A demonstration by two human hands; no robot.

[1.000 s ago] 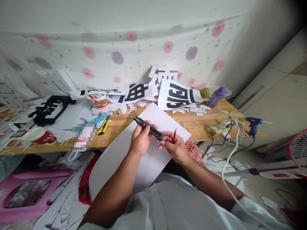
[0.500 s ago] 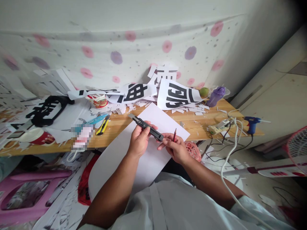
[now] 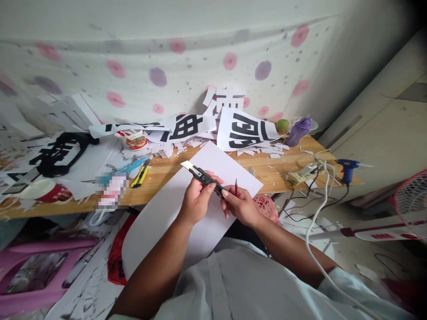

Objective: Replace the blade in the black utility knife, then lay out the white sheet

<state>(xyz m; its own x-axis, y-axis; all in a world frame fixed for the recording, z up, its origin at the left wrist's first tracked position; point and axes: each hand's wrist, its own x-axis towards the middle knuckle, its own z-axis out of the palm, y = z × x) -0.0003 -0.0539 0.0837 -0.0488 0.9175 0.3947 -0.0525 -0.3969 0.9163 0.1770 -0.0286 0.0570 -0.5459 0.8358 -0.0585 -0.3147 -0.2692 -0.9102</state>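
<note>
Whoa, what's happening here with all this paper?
Someone has a black utility knife with its blade out. The left hand grips its handle; the right hand holds its back end, plus a pencil. Underneath is a big white sheet, partly over the wooden table. The blade isn't touching the sheet.

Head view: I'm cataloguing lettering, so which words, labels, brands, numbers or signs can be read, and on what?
"丽", apparently, turned sideways: black print on the right-hand sheet.
Middle sheet, white cutout: characters partly hidden, uncertain.
Black cutout: character unclear.
Rear cup, left cup: print too small.
No brand or number is legible.
</note>
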